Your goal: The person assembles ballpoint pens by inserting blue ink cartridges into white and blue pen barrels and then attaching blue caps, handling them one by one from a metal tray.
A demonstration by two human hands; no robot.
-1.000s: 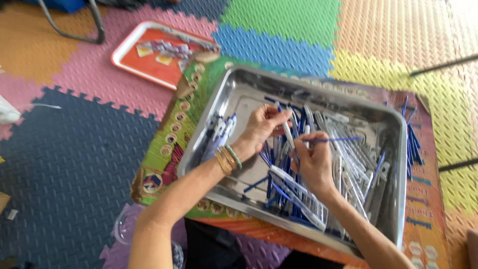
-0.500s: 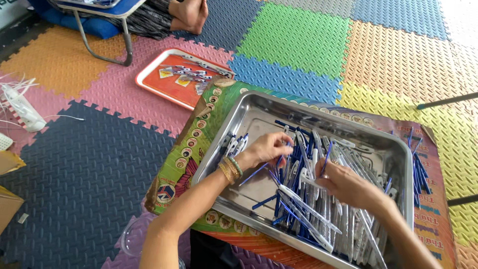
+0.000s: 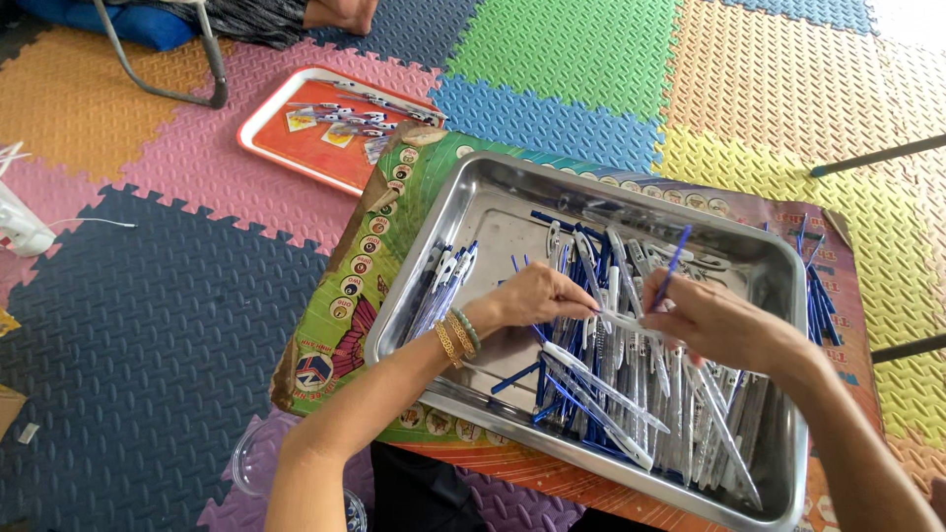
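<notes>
Hands (image 3: pixel 631 310) over pen-filled steel tray (image 3: pixel 473 202)

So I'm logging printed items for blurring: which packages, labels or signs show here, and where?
Printed board: under the steel tray, rectangular, green with round emblems along its edge, orange-red border.
Small cards: on the red tray upper left, rectangular, yellowish.
No screens or signs.

A shiny, smooth metal tray (image 3: pixel 490 202) holds glossy plastic pen parts (image 3: pixel 631 384) on printed cardboard (image 3: pixel 365 286) over textured foam mats (image 3: pixel 148 325).
</notes>
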